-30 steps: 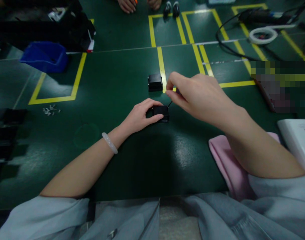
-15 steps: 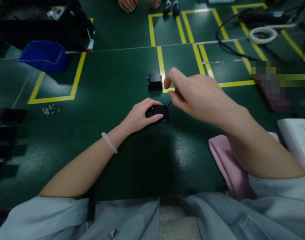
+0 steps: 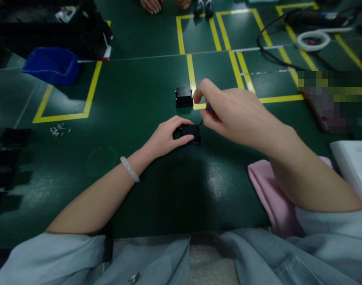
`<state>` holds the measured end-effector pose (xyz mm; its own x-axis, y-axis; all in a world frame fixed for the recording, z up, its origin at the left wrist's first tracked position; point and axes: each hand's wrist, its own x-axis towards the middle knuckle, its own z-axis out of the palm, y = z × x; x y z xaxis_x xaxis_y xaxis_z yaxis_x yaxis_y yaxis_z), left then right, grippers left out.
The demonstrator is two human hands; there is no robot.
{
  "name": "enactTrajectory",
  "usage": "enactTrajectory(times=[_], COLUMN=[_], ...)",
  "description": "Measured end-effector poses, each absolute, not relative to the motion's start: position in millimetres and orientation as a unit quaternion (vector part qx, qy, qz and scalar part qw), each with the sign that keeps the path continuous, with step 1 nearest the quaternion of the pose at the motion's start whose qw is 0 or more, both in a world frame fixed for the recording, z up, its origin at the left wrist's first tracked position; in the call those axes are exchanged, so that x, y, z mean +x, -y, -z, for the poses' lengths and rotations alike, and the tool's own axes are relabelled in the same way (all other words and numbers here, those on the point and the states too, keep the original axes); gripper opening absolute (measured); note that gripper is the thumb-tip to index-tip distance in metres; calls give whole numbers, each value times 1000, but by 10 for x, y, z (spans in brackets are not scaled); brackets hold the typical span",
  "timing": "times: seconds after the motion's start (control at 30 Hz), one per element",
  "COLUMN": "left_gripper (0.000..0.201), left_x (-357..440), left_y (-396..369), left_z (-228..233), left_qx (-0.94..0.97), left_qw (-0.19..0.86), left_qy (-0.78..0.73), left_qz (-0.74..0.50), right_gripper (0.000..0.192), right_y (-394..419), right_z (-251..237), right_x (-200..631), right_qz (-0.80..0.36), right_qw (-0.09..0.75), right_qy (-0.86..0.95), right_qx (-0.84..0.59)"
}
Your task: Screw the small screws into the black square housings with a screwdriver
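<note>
A small black box [image 3: 190,130] lies on the green table in front of me. My left hand [image 3: 170,136] grips it from the left, thumb on the near side and fingers on the far side. My right hand [image 3: 225,109] is closed around a screwdriver [image 3: 201,123]; its thin dark shaft slants down to the right edge of the box. Most of the handle is hidden in my fingers. Just beyond stands a second black box [image 3: 183,97] with small shiny screws on its sides. A loose pile of small screws [image 3: 59,130] lies to the left.
A blue bin [image 3: 52,66] stands at the back left, with several dark parts [image 3: 5,170] at the left edge. A pink cloth [image 3: 262,178] and a white case [image 3: 351,162] are by my right arm. Across the table are another person's hands [image 3: 151,5].
Almost nothing differs. Both hands keep their places at the black box, and the view has shifted very slightly.
</note>
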<state>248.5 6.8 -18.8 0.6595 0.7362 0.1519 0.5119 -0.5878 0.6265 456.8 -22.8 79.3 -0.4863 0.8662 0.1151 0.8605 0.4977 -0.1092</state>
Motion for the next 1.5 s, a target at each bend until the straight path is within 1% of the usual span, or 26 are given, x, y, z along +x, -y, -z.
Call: enactTrajectory(times=[0.17, 0.33, 0.43, 0.6, 0.67, 0.83, 1.0, 1.07, 1.2, 1.4, 1.5], left_gripper=[36, 38, 37, 37, 37, 37, 38, 38, 37, 38, 38], left_x=[2486, 2487, 2485, 2481, 2482, 2488, 2486, 2487, 2486, 2483, 2487], left_y=[-72, -70, -69, -74, -74, -71, -73, -73, -72, -71, -66], left_z=[195, 188, 187, 202, 203, 193, 193, 191, 190, 194, 180], left_qx=[866, 867, 868, 868, 868, 867, 865, 865, 867, 868, 866], left_qw=[276, 276, 275, 274, 274, 276, 275, 277, 275, 272, 276], left_qy=[-364, -365, -364, -363, -363, -365, -369, -371, -365, -360, -368], left_qz=[-205, -196, -197, -202, -201, -199, -197, -193, -198, -206, -194], right_gripper=[39, 35, 35, 39, 37, 33, 37, 36, 33, 38, 36], right_y=[223, 224, 225, 213, 214, 225, 214, 216, 230, 219, 216], right_z=[-795, -802, -811, -792, -788, -809, -794, -781, -787, -821, -809], right_x=[4551, 4569, 4575, 4564, 4565, 4573, 4566, 4567, 4568, 4552, 4561], right_qz=[-9, -3, -13, 7, 10, -24, -4, 5, -18, -23, -6], right_qw=[65, 67, 61, 55, 59, 75, 60, 65, 83, 46, 56], right_qy=[861, 859, 857, 858, 860, 868, 861, 861, 867, 856, 857], right_qx=[-504, -507, -512, -510, -507, -490, -505, -504, -492, -514, -512])
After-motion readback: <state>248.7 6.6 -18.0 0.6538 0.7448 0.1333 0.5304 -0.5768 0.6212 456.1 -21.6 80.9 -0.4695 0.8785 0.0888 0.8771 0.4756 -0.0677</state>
